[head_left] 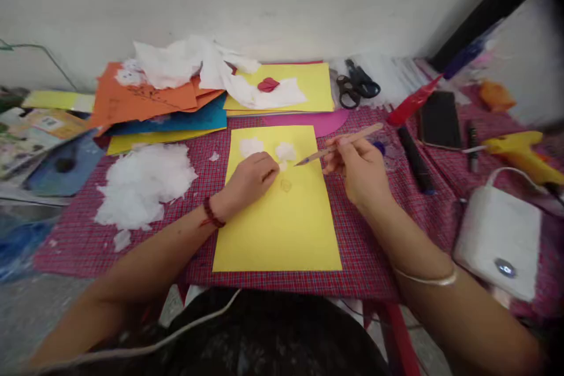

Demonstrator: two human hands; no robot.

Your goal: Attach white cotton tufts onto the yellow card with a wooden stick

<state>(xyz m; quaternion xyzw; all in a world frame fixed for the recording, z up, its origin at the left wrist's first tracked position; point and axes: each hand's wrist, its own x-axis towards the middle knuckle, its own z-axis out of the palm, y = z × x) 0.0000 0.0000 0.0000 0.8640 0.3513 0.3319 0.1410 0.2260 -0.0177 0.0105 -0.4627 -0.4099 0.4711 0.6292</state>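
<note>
A sheet of yellow paper [277,235] lies on the checked cloth in front of me. My left hand [251,183] rests on it, fingers curled in; whatever they hold, if anything, is hidden. My right hand [363,167] is closed around a slim light-wood stick [328,150] with a dark pointed tip, just over the paper's right half. Two white tufts of torn tissue [286,151] sit on the upper part of the sheet, a small bit below the right one. Beneath them is a small round pencil mark [286,186]. A pile of torn white tissue [143,182] lies to the left.
Coloured papers [145,100] and crumpled tissue [171,61] are stacked at the back against the wall. Black scissors [358,85], a red tube [414,103], a phone [440,119], a yellow glue gun [524,155] and a white box-shaped device [500,241] stand to the right.
</note>
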